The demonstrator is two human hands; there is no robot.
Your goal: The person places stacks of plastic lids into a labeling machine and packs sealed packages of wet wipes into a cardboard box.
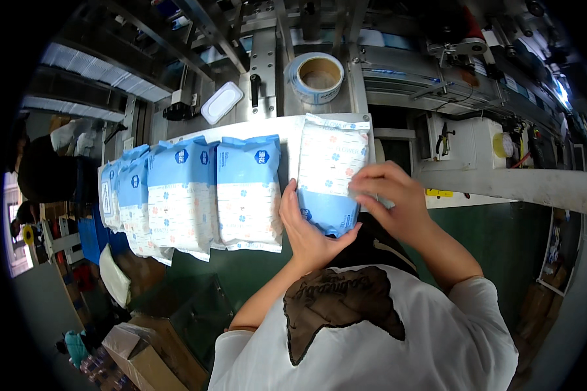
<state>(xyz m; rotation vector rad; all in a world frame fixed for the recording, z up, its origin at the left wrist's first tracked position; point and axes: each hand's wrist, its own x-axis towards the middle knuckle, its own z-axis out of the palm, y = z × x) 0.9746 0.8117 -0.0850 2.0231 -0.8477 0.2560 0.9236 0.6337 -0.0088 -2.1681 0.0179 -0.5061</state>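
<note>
Factory line backdrop: grey machine frames, a roll of labels (pixel 316 77) standing on the metal deck above, a white plastic lid (pixel 221 102) lying beside it, cardboard boxes (pixel 147 358) waiting low at the left. Running across a pale conveyor worktop (pixel 293 122), with a row of blue-and-white wipe packs (pixel 195 195) already lying side by side, blue ends up, overlapping slightly, reaching toward the left rim. Working now on one more wipe pack (pixel 329 173) at the right end of that row, turned the other way, blue end toward the body, just beside the nearest laid pack but not yet flat in line. Left hand (pixel 306 228) cupping the lower blue corner, grip closed around the pack edge from beneath. Right hand (pixel 391 195) pressing down on the pack's right side, fingers curled narrow, pinching or smoothing something small at the face; too small to tell what. Judging progress: several packs finished and set out, this one mid-handling, still needing release into the row. Remaining count not showing.
</note>
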